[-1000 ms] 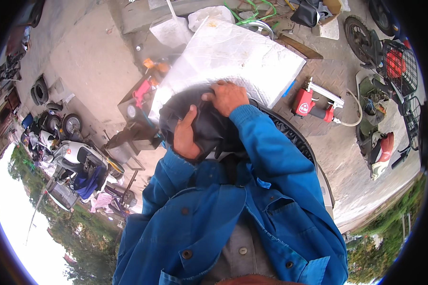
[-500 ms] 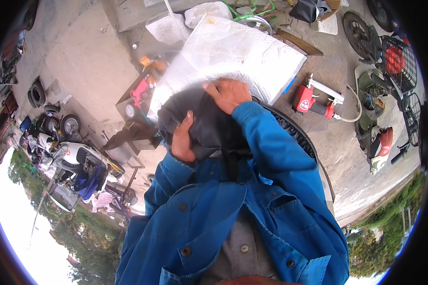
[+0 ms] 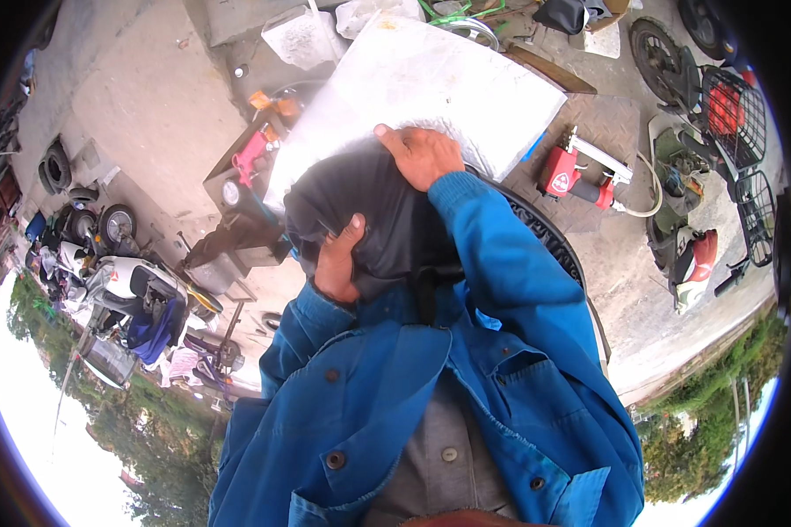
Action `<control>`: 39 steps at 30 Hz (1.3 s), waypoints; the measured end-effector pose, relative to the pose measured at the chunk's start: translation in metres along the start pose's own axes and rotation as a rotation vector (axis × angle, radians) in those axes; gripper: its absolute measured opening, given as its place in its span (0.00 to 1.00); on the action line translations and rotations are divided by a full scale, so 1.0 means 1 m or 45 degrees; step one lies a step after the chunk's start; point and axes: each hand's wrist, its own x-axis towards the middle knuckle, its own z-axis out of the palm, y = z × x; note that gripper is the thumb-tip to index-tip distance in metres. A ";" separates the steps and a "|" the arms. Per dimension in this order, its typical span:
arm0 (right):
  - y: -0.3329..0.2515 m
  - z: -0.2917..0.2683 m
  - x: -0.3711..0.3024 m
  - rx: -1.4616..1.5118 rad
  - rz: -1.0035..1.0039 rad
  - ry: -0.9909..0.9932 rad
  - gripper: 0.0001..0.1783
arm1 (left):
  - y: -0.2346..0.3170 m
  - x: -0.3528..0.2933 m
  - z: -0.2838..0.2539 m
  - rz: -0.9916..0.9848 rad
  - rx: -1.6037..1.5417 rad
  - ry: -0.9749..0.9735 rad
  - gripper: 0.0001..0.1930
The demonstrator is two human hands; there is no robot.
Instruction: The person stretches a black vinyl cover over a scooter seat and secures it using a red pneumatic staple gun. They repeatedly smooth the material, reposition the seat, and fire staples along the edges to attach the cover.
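A bulging black leatherette cover point(image 3: 347, 198), creased and slightly shiny, lies close in front of my body; what is beneath it is hidden. My left hand point(image 3: 337, 259) clasps its near left side, thumb on top and most fingers out of sight below. At the far right edge, my right hand point(image 3: 424, 158) is bent over the cover, thumb pointing left, fingertips hidden. Beyond both hands a large white sheet-like slab point(image 3: 439, 88) meets the cover's far edge. A red and silver staple gun point(image 3: 580, 176) with a hose rests to the right.
On the left is an open box point(image 3: 224, 180) with a pink tool point(image 3: 250, 158). Several parked motorbikes point(image 3: 141, 290) and loose tyres point(image 3: 55, 167) stand farther left. Bikes with wire baskets point(image 3: 729, 119) are at the right. A dark tyre point(image 3: 545, 237) curves beside my right arm.
My left hand sits slightly lower on the cover, and the cover's folds have shifted a little. My right hand keeps nearly the same place. The surroundings shift slightly with my head.
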 end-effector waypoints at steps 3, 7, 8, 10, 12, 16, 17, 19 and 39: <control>-0.009 -0.007 -0.011 -0.138 -0.167 -0.038 0.46 | -0.004 -0.001 0.000 0.080 0.175 -0.019 0.19; 0.010 0.015 -0.003 -0.160 -0.378 0.067 0.43 | -0.015 0.027 -0.030 0.212 0.943 0.011 0.15; 0.009 0.016 -0.002 -0.180 -0.374 0.041 0.42 | -0.012 0.032 -0.031 0.157 1.220 0.095 0.14; 0.006 0.016 0.000 -0.218 -0.363 -0.008 0.39 | -0.011 0.043 -0.033 0.167 1.633 0.194 0.15; -0.002 0.013 0.004 -0.291 -0.333 -0.091 0.38 | -0.020 0.052 -0.044 0.299 1.913 0.226 0.16; -0.011 0.013 0.007 -0.388 -0.262 -0.188 0.35 | -0.035 0.066 -0.073 1.109 2.767 -0.080 0.15; -0.010 0.015 0.009 -0.405 -0.276 -0.176 0.34 | -0.038 0.072 -0.075 1.105 2.748 -0.043 0.15; -0.008 0.022 0.007 -0.429 -0.299 -0.156 0.34 | -0.045 0.085 -0.080 1.087 2.718 0.027 0.15; -0.006 0.020 -0.063 -0.415 -0.450 0.182 0.20 | 0.088 0.071 0.009 0.861 2.554 -0.561 0.33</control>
